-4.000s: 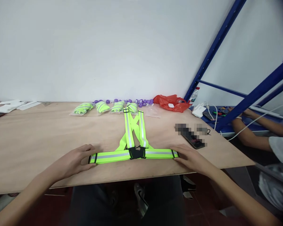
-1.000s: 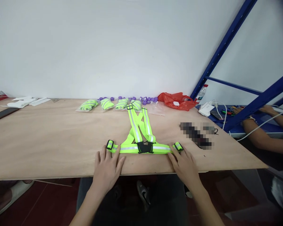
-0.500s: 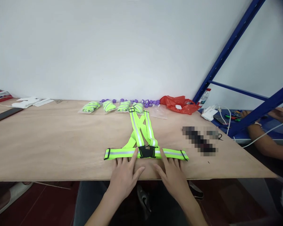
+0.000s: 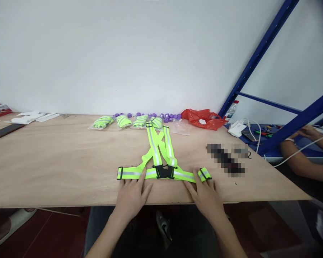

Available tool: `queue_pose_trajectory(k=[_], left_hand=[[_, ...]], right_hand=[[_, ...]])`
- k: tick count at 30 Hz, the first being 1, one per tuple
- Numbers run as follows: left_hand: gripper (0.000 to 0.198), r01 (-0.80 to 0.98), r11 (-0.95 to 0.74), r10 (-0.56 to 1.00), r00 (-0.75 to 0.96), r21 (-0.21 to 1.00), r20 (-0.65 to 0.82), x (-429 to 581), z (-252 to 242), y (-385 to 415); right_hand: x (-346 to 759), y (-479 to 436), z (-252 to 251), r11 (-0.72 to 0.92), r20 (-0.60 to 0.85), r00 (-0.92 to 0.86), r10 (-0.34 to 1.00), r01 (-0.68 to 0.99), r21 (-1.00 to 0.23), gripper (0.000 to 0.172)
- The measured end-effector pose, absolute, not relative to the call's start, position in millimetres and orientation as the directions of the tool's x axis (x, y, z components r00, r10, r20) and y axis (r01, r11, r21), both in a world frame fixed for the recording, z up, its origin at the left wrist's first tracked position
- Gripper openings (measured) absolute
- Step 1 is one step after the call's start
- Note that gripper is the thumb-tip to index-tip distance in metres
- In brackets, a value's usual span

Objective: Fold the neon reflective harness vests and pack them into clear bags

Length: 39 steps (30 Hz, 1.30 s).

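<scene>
A neon-green harness with silver reflective stripes (image 4: 154, 147) lies spread on the wooden table, its straps crossing above a horizontal belt. A black buckle (image 4: 165, 171) joins the belt at its middle. My left hand (image 4: 130, 195) rests with spread fingers on the belt's left part, the fingertips at its lower edge. On the right part lies my right hand (image 4: 207, 195), fingers apart, touching the strap beside a black slider. The belt's right end is bent up and twisted there. Neither hand is closed round the strap.
Several bagged green-striped bundles (image 4: 102, 122) and purple pieces (image 4: 170, 117) line the wall. A red plastic bag (image 4: 204, 120), a white charger (image 4: 236, 129) and a blue metal frame (image 4: 258, 57) are at the right. Another person's arms (image 4: 298, 161) reach in behind the frame.
My hands have moved apart, the left one leftward and the right one rightward. The belt's right end has changed from flat to folded and twisted. The other person's hands have shifted.
</scene>
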<state>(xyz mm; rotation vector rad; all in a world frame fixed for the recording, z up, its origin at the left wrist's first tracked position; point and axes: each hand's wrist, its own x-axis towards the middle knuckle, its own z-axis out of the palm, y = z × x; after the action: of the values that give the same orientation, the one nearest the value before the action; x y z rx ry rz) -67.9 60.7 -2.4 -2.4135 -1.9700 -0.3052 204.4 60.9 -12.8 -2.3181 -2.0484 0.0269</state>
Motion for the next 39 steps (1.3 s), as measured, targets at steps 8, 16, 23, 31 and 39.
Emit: queue_pose_trajectory(k=[8, 16, 23, 31, 39], left_hand=[[0.063, 0.983, -0.171, 0.969, 0.156, 0.066, 0.190, -105, -8, 65], [0.060, 0.980, -0.132, 0.981, 0.107, 0.147, 0.163, -114, -4, 67], [0.057, 0.980, -0.122, 0.981, 0.094, 0.159, 0.171, -120, -6, 67], [0.053, 0.965, -0.227, 0.961, 0.199, 0.135, 0.191, -119, -6, 62], [0.064, 0.921, -0.180, 0.955, 0.079, 0.345, 0.286, -141, -13, 40]], right_hand=[[232, 60, -28, -0.073, 0.073, 0.074, 0.995, 0.997, -0.015, 0.066], [247, 62, -35, -0.030, 0.118, 0.035, 0.992, 0.999, -0.045, 0.059], [256, 62, -35, -0.023, 0.138, 0.031, 0.990, 0.998, -0.061, 0.060], [250, 57, -31, 0.027, 0.124, -0.018, 0.992, 0.997, -0.078, 0.055], [281, 35, -41, -0.063, 0.250, 0.157, 0.955, 0.935, -0.348, 0.054]])
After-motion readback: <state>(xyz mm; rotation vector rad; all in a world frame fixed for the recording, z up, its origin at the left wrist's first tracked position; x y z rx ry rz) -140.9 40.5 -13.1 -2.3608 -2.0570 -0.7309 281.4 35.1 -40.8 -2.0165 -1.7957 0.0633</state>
